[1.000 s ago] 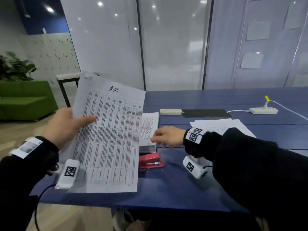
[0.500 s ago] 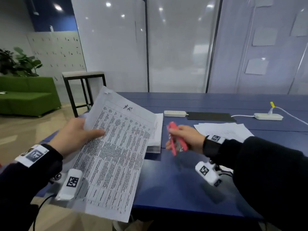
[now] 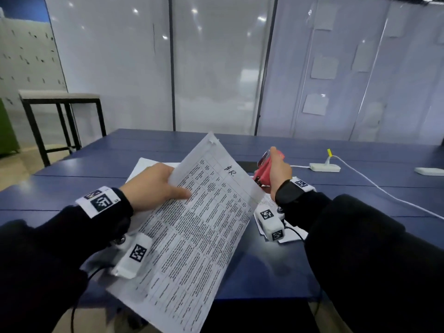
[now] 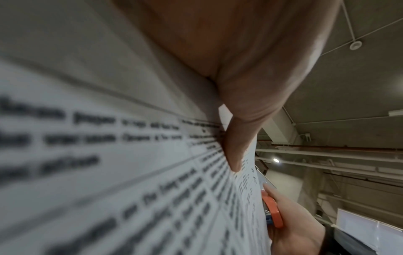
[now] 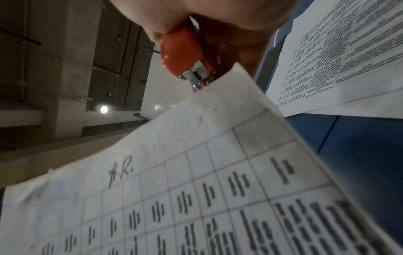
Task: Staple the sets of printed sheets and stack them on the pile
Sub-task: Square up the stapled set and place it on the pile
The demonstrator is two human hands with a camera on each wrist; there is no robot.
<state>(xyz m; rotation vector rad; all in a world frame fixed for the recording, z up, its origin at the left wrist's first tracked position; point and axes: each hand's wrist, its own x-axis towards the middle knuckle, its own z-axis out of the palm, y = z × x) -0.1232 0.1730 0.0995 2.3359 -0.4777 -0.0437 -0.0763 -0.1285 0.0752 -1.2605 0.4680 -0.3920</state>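
The white printed table sheet (image 3: 189, 227) hides the red stapler's (image 3: 263, 170) mouth; its small print is blurred and its lower corner cropped.

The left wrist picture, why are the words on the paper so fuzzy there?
In the left wrist view the printed sheets lie almost against the lens, so the nearest words smear, and the left hand is soft too. In the head view the same sheets sit farther off and the print looks sharper, though too small to read.
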